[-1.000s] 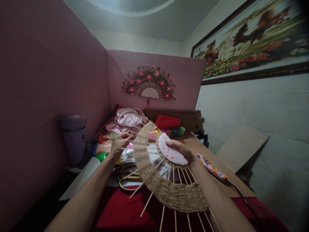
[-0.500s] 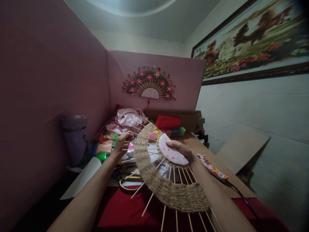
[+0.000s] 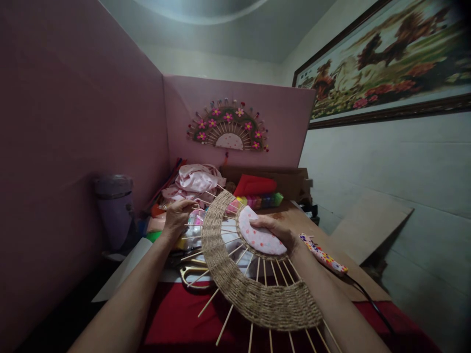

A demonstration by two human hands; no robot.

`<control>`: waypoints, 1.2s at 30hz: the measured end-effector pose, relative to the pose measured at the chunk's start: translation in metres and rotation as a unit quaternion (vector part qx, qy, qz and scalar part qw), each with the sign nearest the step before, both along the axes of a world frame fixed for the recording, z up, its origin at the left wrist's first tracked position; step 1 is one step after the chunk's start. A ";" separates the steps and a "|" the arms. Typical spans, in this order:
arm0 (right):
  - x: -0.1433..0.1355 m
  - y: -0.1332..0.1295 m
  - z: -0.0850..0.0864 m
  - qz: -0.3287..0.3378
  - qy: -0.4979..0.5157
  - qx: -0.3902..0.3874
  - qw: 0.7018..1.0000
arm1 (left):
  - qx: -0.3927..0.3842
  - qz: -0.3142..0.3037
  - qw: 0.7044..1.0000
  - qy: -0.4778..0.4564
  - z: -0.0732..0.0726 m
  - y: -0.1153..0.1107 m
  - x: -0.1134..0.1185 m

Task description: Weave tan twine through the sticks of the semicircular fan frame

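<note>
Your right hand (image 3: 275,233) holds the fan (image 3: 265,306) by its inner end, thumb pressed on the white cloth patch (image 3: 257,238) with red spots. Your left hand (image 3: 176,215) has its thumb and fingers drawn close together at the stick ends on the fan's left side; you cannot tell from here whether they grip a stick. The fan is between your forearms, tilted, with its curved rope band toward you and to the left, and bare sticks (image 3: 224,324) poking out past the band's outer edge. Under it, gold-handled scissors (image 3: 193,268) lie partly hidden, and a red cloth (image 3: 172,314) covers the near part of the table. Just beyond your right wrist is a flower-patterned tool (image 3: 324,253) with a black cord. Past your left hand sits a heap of pink cloth (image 3: 196,179), with a purple cup (image 3: 114,215) farther left. Behind all this, a second fan (image 3: 230,141) with pink flowers hangs on the pink panel (image 3: 283,117), and a framed picture (image 3: 390,63) is up on the right wall.
</note>
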State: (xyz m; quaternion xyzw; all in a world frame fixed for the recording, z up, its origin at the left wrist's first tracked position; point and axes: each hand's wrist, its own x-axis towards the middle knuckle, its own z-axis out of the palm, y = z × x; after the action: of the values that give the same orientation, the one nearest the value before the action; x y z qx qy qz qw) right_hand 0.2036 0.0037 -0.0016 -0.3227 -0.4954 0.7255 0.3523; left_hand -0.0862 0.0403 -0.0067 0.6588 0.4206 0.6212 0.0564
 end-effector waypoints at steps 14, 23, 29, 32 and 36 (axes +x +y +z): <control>-0.007 0.001 -0.002 0.016 -0.017 0.023 0.999 | -0.064 -0.061 0.993 -0.072 0.006 0.005 -0.017; -0.013 -0.007 0.001 0.055 0.021 0.027 0.998 | -0.186 -0.172 0.954 -0.160 0.014 -0.003 -0.025; -0.018 -0.008 -0.001 0.091 0.045 0.008 0.995 | -0.226 -0.183 0.943 -0.165 0.014 -0.007 -0.011; -0.019 -0.006 -0.004 0.086 0.048 0.001 0.995 | -0.246 -0.178 0.937 -0.172 0.013 -0.009 -0.001; -0.018 -0.004 -0.006 0.085 0.055 0.002 0.995 | -0.263 -0.183 0.927 -0.193 0.008 -0.009 0.006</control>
State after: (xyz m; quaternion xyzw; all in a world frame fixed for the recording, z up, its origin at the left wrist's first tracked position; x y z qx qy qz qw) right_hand 0.1857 0.0000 -0.0076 -0.2386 -0.5022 0.7684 0.3170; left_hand -0.0801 0.0311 0.0017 0.5532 0.4225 0.5821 0.4202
